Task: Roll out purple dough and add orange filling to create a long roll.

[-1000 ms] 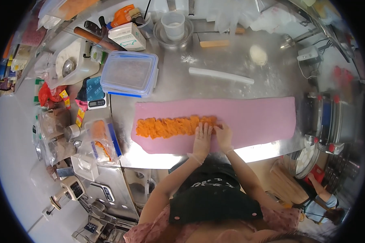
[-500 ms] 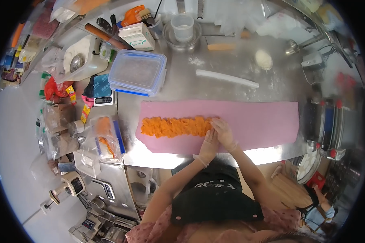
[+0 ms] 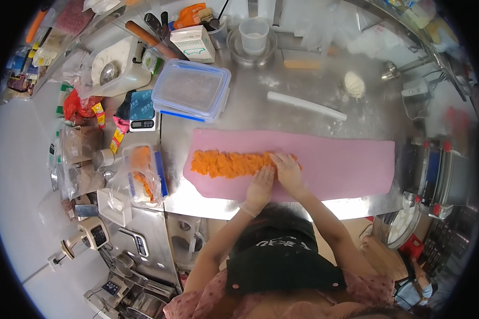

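A long pink dough sheet (image 3: 346, 165) lies across the steel counter, with an orange mashed filling (image 3: 218, 164) in a strip along its left and middle part. My left hand (image 3: 258, 189), in a clear glove, lies at the strip's lower edge with its fingers stretched out and side by side, touching it. My right hand (image 3: 287, 173), also gloved, rests on the right part of the strip, fingers slightly bent over the filling. Left of the sheet, a bagged container (image 3: 141, 175) holds more orange mash.
Behind the sheet are a lidded plastic box (image 3: 189, 87), a scale (image 3: 142, 125), a white tube (image 3: 307, 105), a pale dough piece (image 3: 354, 84) and a steel bowl with a cup (image 3: 253, 37). A machine (image 3: 428, 178) stands at the right. Another person (image 3: 412, 282) is at lower right.
My hands have shifted left along the filling, the right one now higher over it. The camera view has moved slightly, and the other person at lower right has moved.
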Demonstrator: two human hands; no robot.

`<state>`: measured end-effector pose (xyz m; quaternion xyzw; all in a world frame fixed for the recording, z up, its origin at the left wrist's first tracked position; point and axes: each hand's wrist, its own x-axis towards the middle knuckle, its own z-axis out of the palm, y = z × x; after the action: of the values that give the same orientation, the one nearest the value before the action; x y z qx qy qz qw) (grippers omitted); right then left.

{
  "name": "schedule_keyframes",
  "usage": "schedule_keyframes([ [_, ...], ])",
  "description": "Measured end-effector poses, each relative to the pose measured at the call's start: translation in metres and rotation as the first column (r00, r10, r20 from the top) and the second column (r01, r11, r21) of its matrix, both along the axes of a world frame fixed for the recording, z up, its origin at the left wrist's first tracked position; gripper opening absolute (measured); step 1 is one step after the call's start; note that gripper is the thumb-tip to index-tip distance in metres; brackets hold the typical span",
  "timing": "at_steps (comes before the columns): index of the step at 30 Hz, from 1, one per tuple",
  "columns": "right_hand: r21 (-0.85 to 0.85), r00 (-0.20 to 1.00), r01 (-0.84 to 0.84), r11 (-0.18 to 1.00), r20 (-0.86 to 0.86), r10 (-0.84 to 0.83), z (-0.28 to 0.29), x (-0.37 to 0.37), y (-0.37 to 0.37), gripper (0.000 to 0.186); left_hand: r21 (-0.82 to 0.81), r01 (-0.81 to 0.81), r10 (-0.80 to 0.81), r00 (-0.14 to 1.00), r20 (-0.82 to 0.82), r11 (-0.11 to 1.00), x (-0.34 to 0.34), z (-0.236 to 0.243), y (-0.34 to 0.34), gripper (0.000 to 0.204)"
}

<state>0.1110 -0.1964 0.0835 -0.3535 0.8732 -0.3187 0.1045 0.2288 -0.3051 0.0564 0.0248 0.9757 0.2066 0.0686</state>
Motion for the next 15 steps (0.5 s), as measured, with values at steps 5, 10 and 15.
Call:
schedule_keyframes([
  [5,-0.056,0.994,-0.071,0.996,-0.083,0.066,-0.022,-0.009,-0.020,0.037,-0.130,-0.026,0.021,0.999,-0.032,0.991,0.018,0.006,0.004,0.059],
  [10,0.053,0.984,-0.160,0.986,-0.077,0.163,-0.023,-0.013,-0.016,0.041,0.083,-0.187,0.164,0.959,0.230,0.979,-0.001,0.029,-0.025,0.060],
  [15,-0.123,0.978,-0.208,0.970,-0.046,0.204,-0.030,0.002,-0.029,0.043,-0.446,-0.068,0.068,0.998,-0.016,0.892,-0.010,-0.002,-0.052,0.054],
])
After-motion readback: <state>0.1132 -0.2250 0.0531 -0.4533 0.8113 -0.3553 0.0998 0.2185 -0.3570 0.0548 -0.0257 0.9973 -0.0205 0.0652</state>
